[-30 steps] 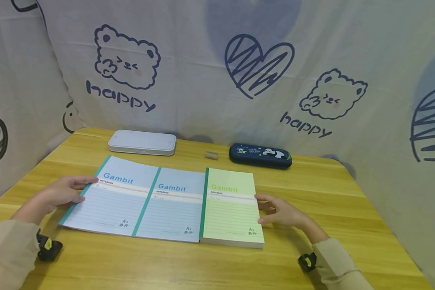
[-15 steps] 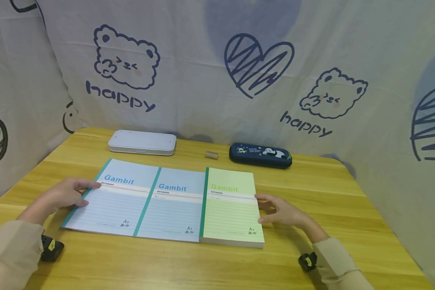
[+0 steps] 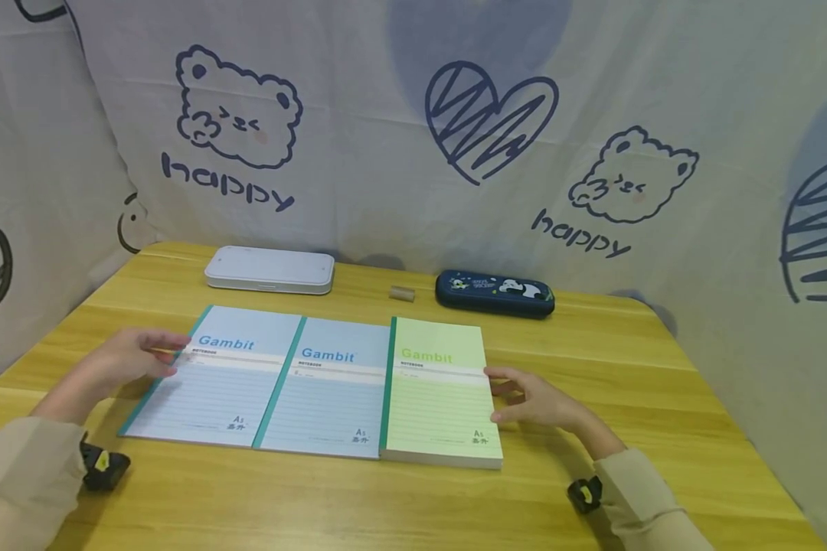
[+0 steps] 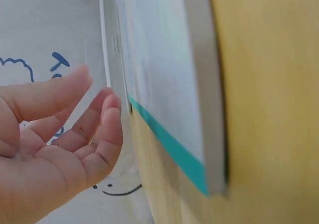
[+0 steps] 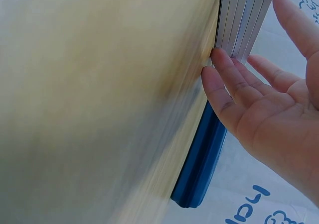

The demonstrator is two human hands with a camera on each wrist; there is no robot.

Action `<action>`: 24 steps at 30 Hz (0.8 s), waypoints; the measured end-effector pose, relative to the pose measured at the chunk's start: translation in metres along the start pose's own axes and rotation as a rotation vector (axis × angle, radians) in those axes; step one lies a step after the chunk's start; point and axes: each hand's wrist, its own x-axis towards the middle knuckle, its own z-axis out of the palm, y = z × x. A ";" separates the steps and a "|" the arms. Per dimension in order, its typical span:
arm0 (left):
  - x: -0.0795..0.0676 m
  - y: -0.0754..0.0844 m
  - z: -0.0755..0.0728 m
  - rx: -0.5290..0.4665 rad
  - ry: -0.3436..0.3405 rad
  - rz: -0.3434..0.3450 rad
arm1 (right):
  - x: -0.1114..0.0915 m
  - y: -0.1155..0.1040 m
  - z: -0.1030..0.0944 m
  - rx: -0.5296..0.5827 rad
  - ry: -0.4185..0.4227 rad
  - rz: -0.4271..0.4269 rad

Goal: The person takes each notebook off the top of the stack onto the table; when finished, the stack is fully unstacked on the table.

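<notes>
Three notebooks lie side by side on the wooden table: a left blue notebook (image 3: 210,390), a middle blue notebook (image 3: 327,405) and a yellow-green notebook (image 3: 441,405). My left hand (image 3: 127,360) hovers over the left notebook's teal spine, fingers loosely bent and holding nothing. In the left wrist view a gap shows between that hand and the spine (image 4: 169,149). My right hand (image 3: 540,402) rests its fingertips against the right edge of the yellow-green one. The right wrist view shows several stacked page edges (image 5: 241,20) at these fingers.
Along the table's back stand a white case (image 3: 269,269) and a dark blue panda pencil case (image 3: 495,294). A small tan cylinder-like piece (image 3: 403,294) lies between them. A printed cloth (image 3: 358,153) hangs behind the table (image 3: 303,505).
The left blue notebook's far edge has shifted slightly toward me, and its spine a little right. My left hand has since lifted off it. The right hand stays in place.
</notes>
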 end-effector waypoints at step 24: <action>0.020 0.078 0.052 -0.185 -0.082 0.164 | 0.000 0.000 0.000 -0.001 -0.007 -0.022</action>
